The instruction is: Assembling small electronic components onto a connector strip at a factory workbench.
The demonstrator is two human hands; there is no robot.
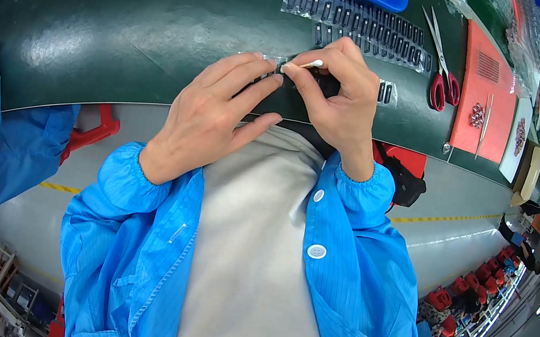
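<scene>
Swab (315,64), white-tipped on a thin stick, sat pinched between right hand (341,84) thumb and index finger, left hand (206,113) fingers loosely spread, tips at a clear plastic strip (394,95) on glossy green tabletop (127,37).

At the near edge of the green tabletop (129,31), the left hand (213,103) is palm down, fingers extended inward, thumb spread apart. Beside it I see the right hand (345,95), thumb and forefinger pinched together. Both wrists sit bodyward of that edge.
</scene>
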